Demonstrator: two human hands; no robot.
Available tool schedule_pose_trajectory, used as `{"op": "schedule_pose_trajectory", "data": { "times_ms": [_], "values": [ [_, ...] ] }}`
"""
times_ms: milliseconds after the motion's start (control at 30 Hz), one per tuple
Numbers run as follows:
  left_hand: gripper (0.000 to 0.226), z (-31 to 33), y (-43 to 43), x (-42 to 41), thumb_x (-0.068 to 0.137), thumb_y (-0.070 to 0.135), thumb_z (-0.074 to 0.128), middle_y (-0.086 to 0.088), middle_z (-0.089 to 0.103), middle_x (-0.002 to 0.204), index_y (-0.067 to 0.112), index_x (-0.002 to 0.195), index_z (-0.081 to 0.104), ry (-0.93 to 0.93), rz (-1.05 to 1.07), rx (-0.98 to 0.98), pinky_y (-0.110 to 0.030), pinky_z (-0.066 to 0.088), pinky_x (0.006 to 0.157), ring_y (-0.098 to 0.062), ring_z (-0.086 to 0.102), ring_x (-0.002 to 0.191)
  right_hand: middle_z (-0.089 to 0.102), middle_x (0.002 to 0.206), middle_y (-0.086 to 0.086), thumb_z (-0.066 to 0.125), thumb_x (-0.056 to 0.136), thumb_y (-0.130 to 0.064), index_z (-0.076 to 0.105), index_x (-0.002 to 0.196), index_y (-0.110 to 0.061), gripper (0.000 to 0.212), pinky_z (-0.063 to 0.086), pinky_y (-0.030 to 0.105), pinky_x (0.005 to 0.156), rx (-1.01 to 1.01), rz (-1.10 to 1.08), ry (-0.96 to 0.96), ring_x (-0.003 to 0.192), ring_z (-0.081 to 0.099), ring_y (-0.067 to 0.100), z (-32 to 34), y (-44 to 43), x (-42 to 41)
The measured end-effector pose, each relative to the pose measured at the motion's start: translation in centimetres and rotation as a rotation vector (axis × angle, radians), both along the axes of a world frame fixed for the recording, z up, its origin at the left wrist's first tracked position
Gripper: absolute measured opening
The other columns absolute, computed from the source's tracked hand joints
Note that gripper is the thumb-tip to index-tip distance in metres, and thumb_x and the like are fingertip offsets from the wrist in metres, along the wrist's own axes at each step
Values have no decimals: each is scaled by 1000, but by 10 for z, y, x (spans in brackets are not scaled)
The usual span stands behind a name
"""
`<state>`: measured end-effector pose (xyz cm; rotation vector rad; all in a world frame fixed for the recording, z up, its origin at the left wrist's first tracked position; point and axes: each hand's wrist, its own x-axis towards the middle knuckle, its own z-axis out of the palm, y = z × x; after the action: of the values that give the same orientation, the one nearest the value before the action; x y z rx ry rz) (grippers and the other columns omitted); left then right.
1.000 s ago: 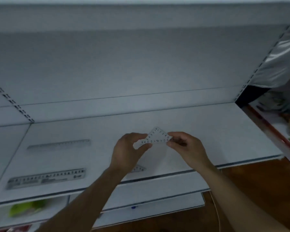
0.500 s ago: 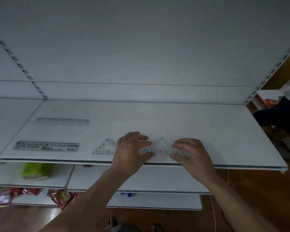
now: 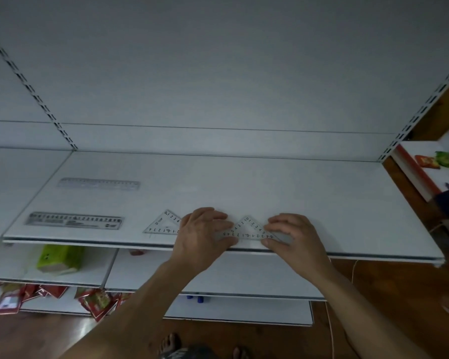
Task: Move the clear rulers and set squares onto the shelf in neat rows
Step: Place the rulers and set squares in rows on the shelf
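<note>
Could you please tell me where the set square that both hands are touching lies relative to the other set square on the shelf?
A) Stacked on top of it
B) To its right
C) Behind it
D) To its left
B: the held set square lies flat to the right of the other set square, with the left hand between them.

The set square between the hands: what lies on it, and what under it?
Fingers of the left hand cover its left corner, fingers of the right hand its right corner. Under the set square the white shelf shows through; the covered corners cannot be seen.
</note>
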<state>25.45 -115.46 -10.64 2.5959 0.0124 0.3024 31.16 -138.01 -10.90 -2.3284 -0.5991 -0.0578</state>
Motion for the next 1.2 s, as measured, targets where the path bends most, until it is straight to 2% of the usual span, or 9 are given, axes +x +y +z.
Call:
{"op": "schedule_pose_trajectory", "data": {
  "times_ms": [67,233,500,667,733,800,933,1000,1200],
  "values": [
    [42,0,0,0,72,56,62,14,63,120,31,104,74,0,-1,-8,-26,21,100,-12,47,124,62,102,-15,80,70,-35,76,96,-23,30,23,1,94,4,0,-5,101,43,-6,1,0,0],
    [36,0,2,1,78,48,72,16,60,124,31,110,71,19,-17,-2,-25,19,102,-10,43,126,63,102,-15,71,68,-42,76,95,-23,34,25,2,94,-7,9,-1,102,46,-3,2,-2,-2],
    [36,1,0,0,78,49,71,16,60,124,31,110,71,20,-1,3,-28,22,104,-10,44,126,62,103,-16,75,70,-37,76,94,-22,29,21,-1,94,-5,14,0,102,43,-7,4,-3,-2],
    [42,7,2,-2,79,52,68,13,60,125,29,114,70,10,3,0,-24,20,101,-11,45,125,60,104,-19,79,76,-29,73,101,-25,26,23,-2,90,-21,-18,46,105,47,1,10,-2,-1],
    [41,13,5,-3,81,53,65,12,62,124,28,114,69,-18,19,-11,-24,21,101,-11,47,124,59,104,-20,74,80,-30,71,106,-26,26,27,1,86,-22,-36,64,105,48,1,15,0,-1],
    [40,19,10,-6,84,52,64,12,62,123,28,115,68,-25,29,-22,-26,26,101,-10,49,122,58,107,-20,70,84,-31,69,110,-25,26,30,10,86,-21,-27,90,105,48,1,22,7,0],
    [39,27,29,-15,85,49,64,10,63,123,27,117,67,-18,52,-52,-30,36,103,-11,54,116,59,109,-17,64,89,-31,68,111,-25,24,34,16,90,-26,-8,99,105,52,3,34,34,2],
    [39,34,45,-23,85,47,65,7,64,122,26,118,67,-21,77,-76,-34,42,101,-14,56,113,60,106,-16,62,90,-31,68,111,-24,23,36,15,87,-27,8,92,101,54,3,40,57,2],
    [38,59,124,-67,87,45,63,4,67,117,23,118,67,-63,189,-38,-29,47,88,-17,62,104,58,105,-16,61,91,-31,66,113,-25,24,35,14,78,-78,106,76,89,51,0,64,161,-9]
  ]
}}
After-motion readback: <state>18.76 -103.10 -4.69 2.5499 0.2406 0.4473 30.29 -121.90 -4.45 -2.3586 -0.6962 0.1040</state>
